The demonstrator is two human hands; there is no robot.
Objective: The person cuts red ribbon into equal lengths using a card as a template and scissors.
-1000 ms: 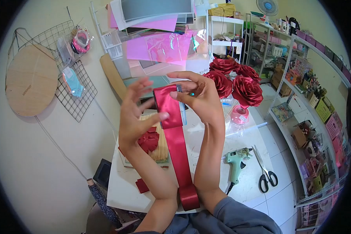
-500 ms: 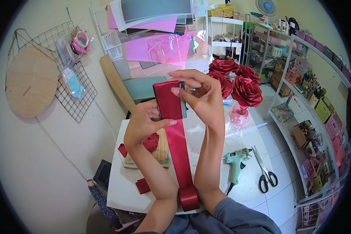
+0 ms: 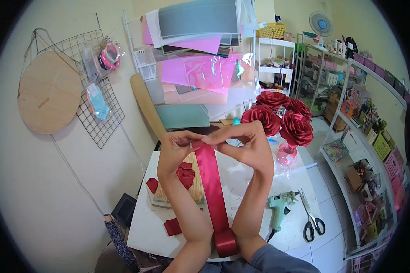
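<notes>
A red satin ribbon [image 3: 212, 195] runs from its roll [image 3: 225, 243], between my wrists at the table's front edge, up to my fingers. My left hand [image 3: 177, 148] pinches the ribbon's upper end from the left. From the right, my right hand [image 3: 243, 143] closes on the same end, its fingertips meeting those of the left. The dark-edged flat piece is not visible now; the fingers may hide it. Red ribbon pieces [image 3: 185, 175] lie on a bundle of wooden sticks [image 3: 197, 186] beside my left forearm, and a folded red piece [image 3: 172, 227] lies nearer me.
On the white table [image 3: 152, 236], a green glue gun [image 3: 280, 205] and black-handled scissors [image 3: 312, 218] lie right of my right forearm. Red ribbon roses [image 3: 297, 128] stand behind my right hand. Shelves [image 3: 351, 118] line the right side; a round wooden board [image 3: 50, 93] hangs left.
Both hands have come down and their fingertips have met. The wrapped flat piece that showed upright between them is out of sight. The view has shifted slightly.
</notes>
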